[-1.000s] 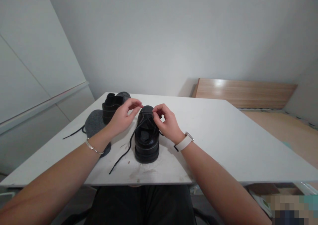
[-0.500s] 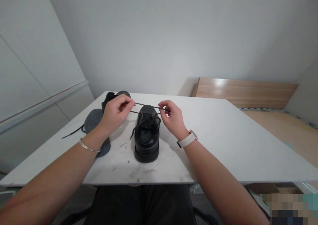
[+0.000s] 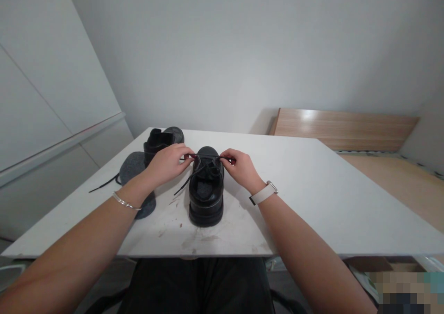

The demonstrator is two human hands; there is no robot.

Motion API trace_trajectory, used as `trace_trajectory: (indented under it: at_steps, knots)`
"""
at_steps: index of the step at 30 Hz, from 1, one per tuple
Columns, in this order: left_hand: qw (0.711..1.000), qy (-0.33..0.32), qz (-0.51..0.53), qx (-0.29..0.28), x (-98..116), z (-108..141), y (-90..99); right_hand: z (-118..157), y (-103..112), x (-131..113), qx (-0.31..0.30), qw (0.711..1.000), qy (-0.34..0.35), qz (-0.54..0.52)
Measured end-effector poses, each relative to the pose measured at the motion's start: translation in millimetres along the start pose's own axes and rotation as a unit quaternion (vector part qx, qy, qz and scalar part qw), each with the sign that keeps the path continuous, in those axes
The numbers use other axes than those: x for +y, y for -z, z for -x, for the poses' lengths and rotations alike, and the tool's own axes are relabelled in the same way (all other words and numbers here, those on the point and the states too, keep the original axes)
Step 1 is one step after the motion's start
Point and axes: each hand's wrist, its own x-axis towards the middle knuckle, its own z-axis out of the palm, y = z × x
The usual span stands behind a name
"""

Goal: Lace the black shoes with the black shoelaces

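A black lace-up shoe [image 3: 206, 207] stands upright on the white table, heel toward me and toe pointing away. My left hand [image 3: 169, 163] is at the left of its lacing, thumb and fingers pinched on the shoelace [image 3: 208, 155]. On the opposite side my right hand [image 3: 239, 166] pinches the same lace. Between both hands the lace runs nearly straight across the top of the shoe. One loose lace end trails out to the shoe's left, onto the table side. The fingertips partly hide the eyelets.
Behind my left hand sits a second black shoe [image 3: 157, 140]. Grey insoles [image 3: 132, 163] and a loose black lace [image 3: 104, 183] lie left, partly under my forearm. Dirt specks mark the white table [image 3: 294, 203] near its front edge. A wooden headboard [image 3: 343, 129] stands at the back right.
Both hands have come down closer to the shoe's lacing, and the stretched lace now lies lower across it. My left hand moved right, and the loose lace end swung outward to the left.
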Motion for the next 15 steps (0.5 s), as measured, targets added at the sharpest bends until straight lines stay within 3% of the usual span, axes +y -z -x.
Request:
trace_trajectory:
  at_steps: [5, 8, 11, 13, 15]
  knots:
    - [1.000, 0.001, -0.018, 0.021, 2, -1, 1.2, 1, 0, -3, 0.038, 0.998, 0.021, 0.052]
    - [0.995, 0.014, -0.034, 0.095, 4, -1, 7.6, 2, 6, -8, 0.091, 0.989, 0.029, 0.110]
    - [0.979, 0.047, 0.041, 0.196, 5, -1, 16.3, 2, 17, -13, 0.188, 0.972, 0.027, 0.142]
    - [0.948, 0.078, 0.152, 0.269, 5, -2, 21.8, 1, 25, -15, 0.262, 0.956, 0.041, 0.125]
    - [0.887, 0.103, 0.282, 0.352, 6, -5, 27.0, -2, 33, -15, 0.331, 0.937, 0.062, 0.093]
